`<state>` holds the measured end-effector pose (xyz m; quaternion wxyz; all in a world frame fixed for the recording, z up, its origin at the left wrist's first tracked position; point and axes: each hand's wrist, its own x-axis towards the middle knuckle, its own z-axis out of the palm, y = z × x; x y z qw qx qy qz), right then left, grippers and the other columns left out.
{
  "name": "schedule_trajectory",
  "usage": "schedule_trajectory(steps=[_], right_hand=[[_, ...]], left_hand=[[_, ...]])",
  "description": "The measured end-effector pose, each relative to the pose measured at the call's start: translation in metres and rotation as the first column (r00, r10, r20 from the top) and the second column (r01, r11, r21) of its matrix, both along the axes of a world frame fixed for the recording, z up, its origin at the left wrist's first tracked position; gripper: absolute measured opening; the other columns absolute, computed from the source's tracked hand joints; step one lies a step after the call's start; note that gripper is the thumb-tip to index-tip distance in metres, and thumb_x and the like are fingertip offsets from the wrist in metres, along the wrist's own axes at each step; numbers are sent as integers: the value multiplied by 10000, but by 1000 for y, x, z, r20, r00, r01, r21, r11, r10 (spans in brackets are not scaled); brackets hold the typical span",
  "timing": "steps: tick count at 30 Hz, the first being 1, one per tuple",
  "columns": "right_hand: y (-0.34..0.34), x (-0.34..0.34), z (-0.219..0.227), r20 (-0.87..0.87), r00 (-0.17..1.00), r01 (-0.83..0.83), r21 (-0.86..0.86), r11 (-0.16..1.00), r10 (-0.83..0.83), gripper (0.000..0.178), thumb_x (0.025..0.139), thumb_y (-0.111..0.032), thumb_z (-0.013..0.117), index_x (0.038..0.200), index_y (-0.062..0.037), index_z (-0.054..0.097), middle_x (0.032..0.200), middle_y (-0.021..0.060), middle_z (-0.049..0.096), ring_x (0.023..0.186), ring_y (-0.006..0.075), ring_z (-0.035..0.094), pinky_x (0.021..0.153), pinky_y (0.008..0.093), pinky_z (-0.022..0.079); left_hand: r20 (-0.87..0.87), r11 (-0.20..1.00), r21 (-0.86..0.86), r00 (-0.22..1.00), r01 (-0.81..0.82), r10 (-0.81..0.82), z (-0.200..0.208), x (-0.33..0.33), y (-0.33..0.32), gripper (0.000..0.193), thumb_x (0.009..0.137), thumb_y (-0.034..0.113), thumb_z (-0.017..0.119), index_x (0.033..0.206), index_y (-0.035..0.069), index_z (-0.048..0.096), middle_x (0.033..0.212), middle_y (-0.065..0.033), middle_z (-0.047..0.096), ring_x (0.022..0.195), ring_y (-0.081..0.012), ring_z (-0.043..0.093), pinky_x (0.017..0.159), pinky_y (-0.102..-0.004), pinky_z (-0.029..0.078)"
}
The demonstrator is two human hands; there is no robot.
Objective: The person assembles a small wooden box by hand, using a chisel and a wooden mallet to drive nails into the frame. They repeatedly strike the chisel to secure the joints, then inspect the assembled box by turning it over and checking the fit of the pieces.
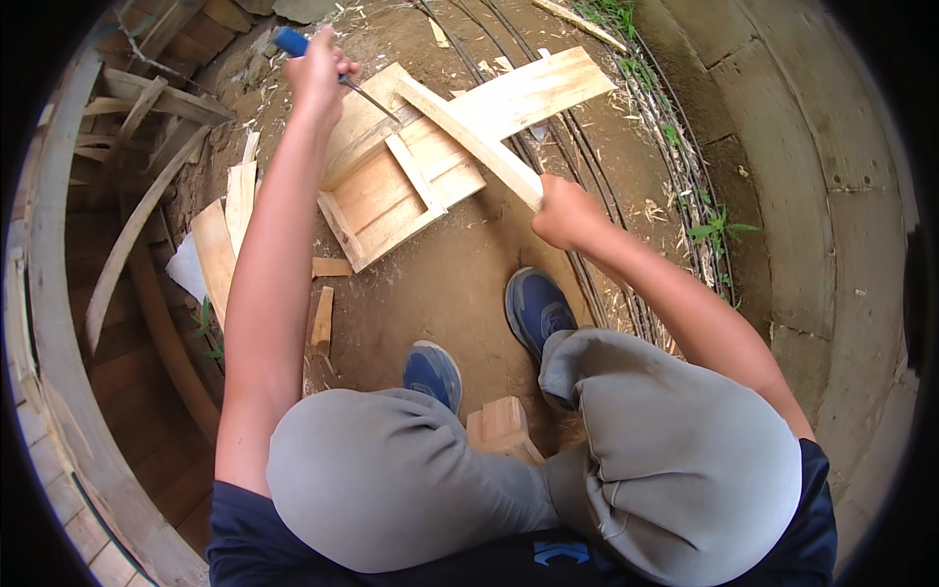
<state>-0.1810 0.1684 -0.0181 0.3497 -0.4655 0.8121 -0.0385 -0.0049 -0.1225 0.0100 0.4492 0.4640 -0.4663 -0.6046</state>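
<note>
My left hand (pixel 315 76) is wrapped round the blue handle of a screwdriver (pixel 372 101). Its thin metal shaft slants down to the right, and the tip meets or hovers just over the wood; I cannot tell which. In my right hand (pixel 567 211) is the near end of a pale wooden strip (pixel 469 137), which slants up and left across a shallow wooden frame (pixel 377 235). The frame lies tilted on the ground, with a crosspiece (pixel 416 174) inside it. Beneath the strip's far side, a wide board (pixel 543 90) reaches to the right.
My blue shoes (pixel 536 311) flank bare soil, with a wooden block (pixel 499 426) between my legs. Offcuts (pixel 323 321) and leaning boards (pixel 213 254) are at left. Dark cables (pixel 587 161) run along the right, beside a plank wall (pixel 831 176). A curved timber structure (pixel 137 235) stands far left.
</note>
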Motion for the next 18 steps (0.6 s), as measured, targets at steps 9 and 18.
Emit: schedule_trajectory(steps=[9,18], right_hand=[[3,-1,0,55,998,16,22,1000,-17,333,814,-81,602,1115,56,640,1052,295,695,1027,429,679,904,471,536],[2,-1,2,77,996,42,30,999,-44,321,815,-65,588,1107,56,642,1055,294,692,1025,426,678,894,468,535]], left_hand=[[-50,944,-294,984,152,-174,21,3,67,351,1007,179,569,703,128,402,545,32,352,484,-93,365,562,-323,441],[26,922,-331,978,203,-206,-7,-2,88,384,1009,163,591,665,88,440,552,-2,431,475,-100,399,512,-310,443]])
